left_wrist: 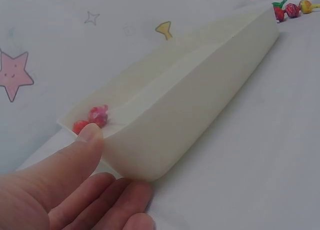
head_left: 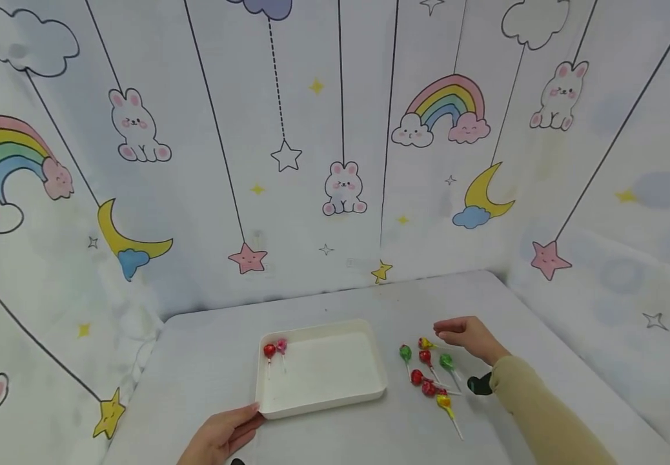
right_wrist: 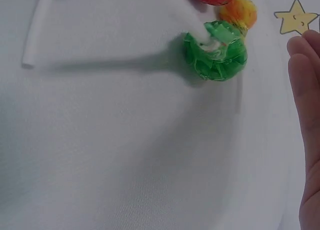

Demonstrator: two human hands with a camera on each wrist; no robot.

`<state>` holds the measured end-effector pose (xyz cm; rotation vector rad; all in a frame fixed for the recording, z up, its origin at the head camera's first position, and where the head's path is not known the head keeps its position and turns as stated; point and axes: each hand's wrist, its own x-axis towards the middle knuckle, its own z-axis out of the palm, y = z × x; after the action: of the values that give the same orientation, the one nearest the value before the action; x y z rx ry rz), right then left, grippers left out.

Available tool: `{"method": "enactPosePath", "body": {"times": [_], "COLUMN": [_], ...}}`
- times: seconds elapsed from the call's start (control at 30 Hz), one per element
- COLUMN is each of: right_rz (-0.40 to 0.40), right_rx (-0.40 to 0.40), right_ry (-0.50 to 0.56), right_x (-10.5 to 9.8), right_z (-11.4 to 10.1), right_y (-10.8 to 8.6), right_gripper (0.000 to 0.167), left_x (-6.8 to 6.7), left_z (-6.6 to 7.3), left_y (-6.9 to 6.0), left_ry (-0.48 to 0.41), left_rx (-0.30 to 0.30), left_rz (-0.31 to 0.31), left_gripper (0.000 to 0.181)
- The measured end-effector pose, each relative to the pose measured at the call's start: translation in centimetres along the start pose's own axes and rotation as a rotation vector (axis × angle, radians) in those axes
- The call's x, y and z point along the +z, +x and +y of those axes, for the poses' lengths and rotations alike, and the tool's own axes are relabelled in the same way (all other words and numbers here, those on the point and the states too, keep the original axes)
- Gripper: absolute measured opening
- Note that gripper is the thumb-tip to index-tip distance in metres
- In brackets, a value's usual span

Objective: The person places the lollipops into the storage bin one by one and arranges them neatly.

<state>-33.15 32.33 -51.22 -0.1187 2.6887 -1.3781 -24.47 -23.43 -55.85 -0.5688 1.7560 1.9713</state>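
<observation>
A white rectangular tray lies on the table, with a red lollipop and a pink lollipop in its far left corner. My left hand holds the near left corner of this tray; in the left wrist view the thumb is on the rim and the other fingers are beneath. Over the far side of a loose group of lollipops my right hand hovers, its fingers fairly straight and nothing seen in them. Nearest to it are a yellow lollipop and a green lollipop.
Several more lollipops lie right of the tray, among them a second green lollipop, a red one and a yellow one. A wall cloth printed with rabbits and stars rises behind the white table.
</observation>
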Motion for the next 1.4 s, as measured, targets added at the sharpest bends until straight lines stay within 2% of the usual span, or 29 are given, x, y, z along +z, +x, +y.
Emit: {"method": "enactPosePath", "body": {"times": [0.2,0.37,0.5,0.63,0.83,1.03,1.2,1.4], "right_rz": [-0.023,-0.126,-0.187,-0.214,-0.203,-0.162,-0.123,-0.045], "right_rx": [-0.053,-0.082,-0.049,-0.023,-0.033,-0.058,-0.117,-0.16], "right_ry": [-0.084,-0.17,-0.234,-0.27,-0.339,-0.355,-0.353,-0.272], "right_x": [0.6,1.0,1.4,1.9,2.4,2.1,0.7,-1.3], "right_z": [-0.1,-0.5,-0.8,-1.3,-1.7,-1.3,-1.8,-4.1], "right_y": [1.8,3.3,3.6,3.6,3.4,3.3,3.5,3.5], "right_gripper": [0.031,0.026,0.025,0.024,0.02,0.018,0.022,0.027], "left_x": [-0.1,-0.1,-0.1,-0.2,-0.2,-0.1,-0.2,-0.4], "left_z": [0.4,0.4,0.2,0.1,0.2,0.3,0.2,0.3], "left_y": [-0.5,-0.7,-0.6,-0.5,-0.6,-0.8,-0.7,-0.7], "left_ry": [-0.017,-0.018,-0.032,-0.037,-0.033,-0.033,-0.038,-0.025], "left_rx": [0.0,-0.001,-0.002,0.003,0.01,0.014,0.012,0.012], "left_rz": [-0.004,-0.028,-0.04,-0.046,-0.042,-0.067,-0.09,-0.096], "left_gripper": [0.061,0.057,0.055,0.051,0.048,0.045,0.045,0.047]}}
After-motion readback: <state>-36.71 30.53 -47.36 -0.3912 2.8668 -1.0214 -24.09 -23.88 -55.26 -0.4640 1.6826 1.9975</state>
